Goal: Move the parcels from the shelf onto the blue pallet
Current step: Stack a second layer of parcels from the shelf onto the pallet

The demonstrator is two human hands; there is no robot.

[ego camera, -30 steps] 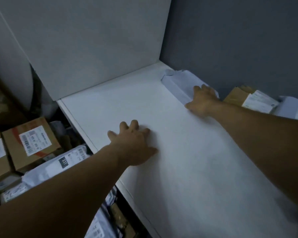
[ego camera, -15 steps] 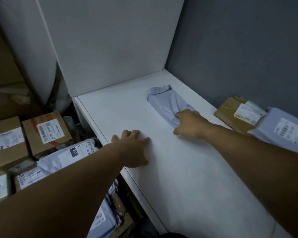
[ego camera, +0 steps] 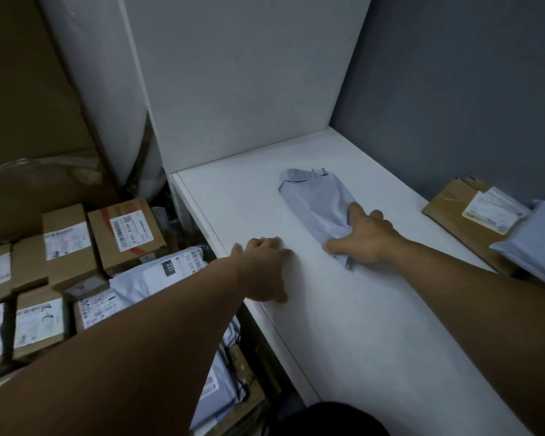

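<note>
A person's left hand [ego camera: 263, 265] rests flat on the white shelf [ego camera: 375, 325] while the right hand [ego camera: 364, 237] bunches 1 limp grey mailer [ego camera: 312, 199], a grip from which the slick bag could slip.

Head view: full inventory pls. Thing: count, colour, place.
shelf: 1, white, centre to lower right
grey mailer: 1, grey, mid-shelf, near end bunched under the right hand
flat parcel: 1, brown with white label, back of shelf at right
labelled mailer: 1, grey, right edge, next to the flat parcel
cardboard boxes: several, brown with white labels, piled below left of the shelf
231 mailer: 1, grey, on that pile
side panel: 1, white, upright at the shelf's far end
wall: 1, dark grey, behind the shelf
left hand: 1, rests on the shelf's front edge, holds nothing
right hand: 1, holds the grey mailer
</note>
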